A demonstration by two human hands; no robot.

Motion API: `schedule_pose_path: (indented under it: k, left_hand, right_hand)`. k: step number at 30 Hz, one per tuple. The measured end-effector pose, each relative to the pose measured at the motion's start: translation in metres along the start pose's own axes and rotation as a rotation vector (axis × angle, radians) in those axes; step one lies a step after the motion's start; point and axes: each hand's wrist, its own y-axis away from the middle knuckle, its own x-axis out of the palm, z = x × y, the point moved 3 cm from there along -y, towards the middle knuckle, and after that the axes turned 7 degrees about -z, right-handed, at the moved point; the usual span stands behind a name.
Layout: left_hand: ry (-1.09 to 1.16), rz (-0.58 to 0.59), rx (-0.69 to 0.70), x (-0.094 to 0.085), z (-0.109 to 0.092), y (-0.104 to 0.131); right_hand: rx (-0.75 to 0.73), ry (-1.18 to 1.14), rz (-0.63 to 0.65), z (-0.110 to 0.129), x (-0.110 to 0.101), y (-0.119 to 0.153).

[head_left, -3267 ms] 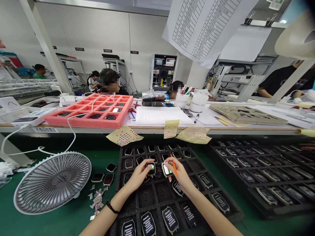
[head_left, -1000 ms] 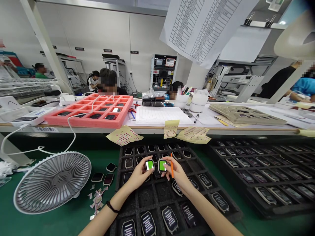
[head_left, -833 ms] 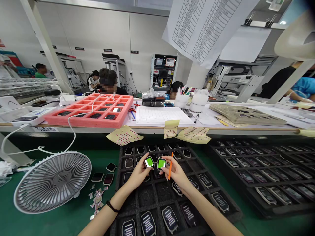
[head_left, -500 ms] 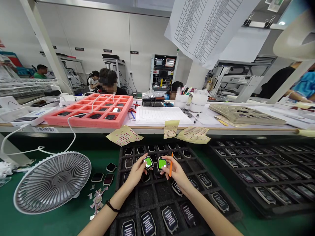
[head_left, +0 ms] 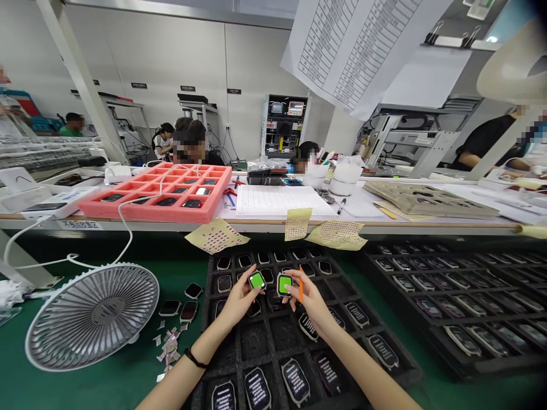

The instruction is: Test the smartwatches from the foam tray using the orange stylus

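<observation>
Above a black foam tray (head_left: 256,357) of watch faces, my left hand (head_left: 240,296) pinches a square watch (head_left: 257,281) whose screen glows green. Another watch (head_left: 285,284) with a green screen is in my right hand (head_left: 308,296), the thumb at its lower edge. An orange stick-like tool (head_left: 301,285) also sits between the fingers of my right hand. The two watches are close together but apart. Several watches in the near row of the tray show white text on dark screens.
A grey fan (head_left: 92,316) stands at the left, beside loose watches (head_left: 170,308) and small scraps (head_left: 170,347). A second black tray (head_left: 453,307) of watches is at the right. Above, a shelf holds a pink foam tray (head_left: 149,210) and papers (head_left: 277,201).
My right hand has shifted slightly right with its watch and the orange tool, widening the gap between the watches. White patches on the left watch's screen have shrunk.
</observation>
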Motion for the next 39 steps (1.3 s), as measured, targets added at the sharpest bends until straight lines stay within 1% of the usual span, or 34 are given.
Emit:
schedule_pose_path:
  k: [3, 8, 10, 14, 19, 26, 32, 39]
  left_hand:
    - [0.010, -0.003, 0.000, 0.001, 0.000, 0.000]
    - [0.012, -0.060, 0.037, -0.001, -0.004, -0.001]
    - [0.006, -0.090, 0.030, -0.002, -0.005, -0.001]
    - [0.020, -0.130, -0.041, -0.003, -0.005, -0.001]
    - [0.095, -0.115, -0.087, -0.004, -0.008, 0.001]
    - [0.068, -0.126, -0.091, -0.005, -0.011, 0.001]
    - [0.038, -0.105, -0.041, -0.002, -0.011, 0.002]
    - [0.044, -0.065, -0.003, -0.001, -0.013, 0.003]
  right_hand:
    - [0.004, -0.005, -0.010, 0.000, 0.000, 0.000]
    - [0.007, -0.008, -0.006, 0.000, 0.000, 0.000]
    - [0.006, -0.019, 0.021, -0.001, 0.001, 0.001]
    - [0.004, -0.062, 0.108, -0.003, 0.005, 0.003]
    - [0.000, -0.062, 0.147, -0.004, 0.005, 0.005]
    - [0.023, -0.082, 0.087, -0.002, 0.003, 0.003]
    - [0.004, -0.081, 0.102, -0.006, 0.002, 0.002]
    - [0.013, -0.086, 0.081, -0.004, 0.002, 0.002]
